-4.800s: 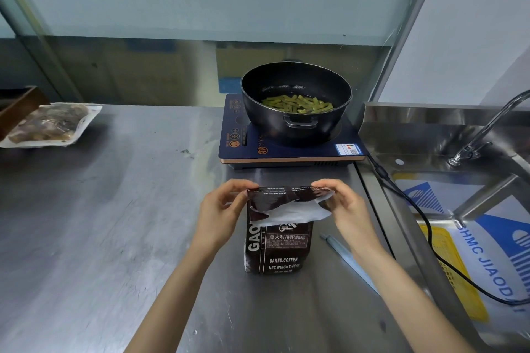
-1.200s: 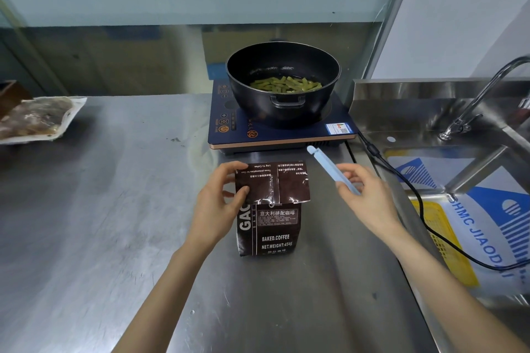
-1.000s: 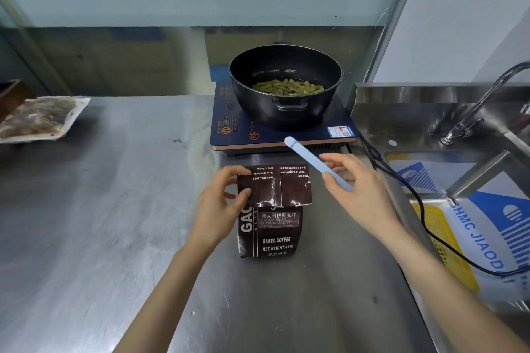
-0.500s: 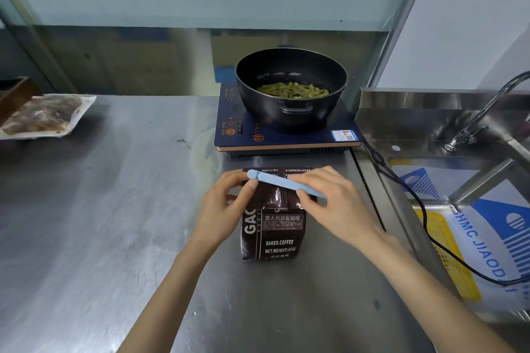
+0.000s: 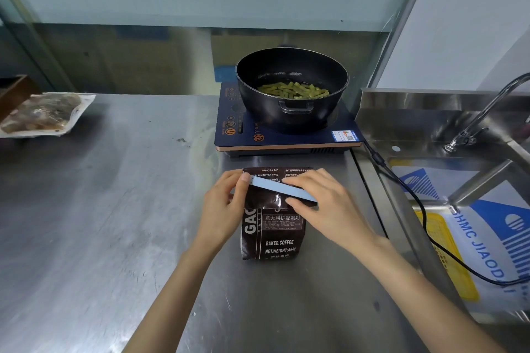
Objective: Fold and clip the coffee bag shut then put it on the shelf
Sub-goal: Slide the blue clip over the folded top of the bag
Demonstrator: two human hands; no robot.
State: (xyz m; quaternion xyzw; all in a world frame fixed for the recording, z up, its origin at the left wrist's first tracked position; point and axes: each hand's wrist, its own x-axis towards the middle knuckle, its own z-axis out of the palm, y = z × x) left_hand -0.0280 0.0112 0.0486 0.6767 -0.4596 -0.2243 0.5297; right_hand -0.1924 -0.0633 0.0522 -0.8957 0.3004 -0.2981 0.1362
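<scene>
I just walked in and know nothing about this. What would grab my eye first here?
Probably the two hands at the middle of the steel counter: the left hand and right hand press a pale blue clip across the folded top of a dark coffee bag. Just behind, a black pot of green beans sits on a blue cooktop.

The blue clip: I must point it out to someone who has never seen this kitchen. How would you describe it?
Find the black pot on the induction cooker; just in front stands a dark brown coffee bag on the steel counter. The blue clip is the thin pale stick lying slantwise across its folded top, between both hands, the only light blue thing there.
</scene>
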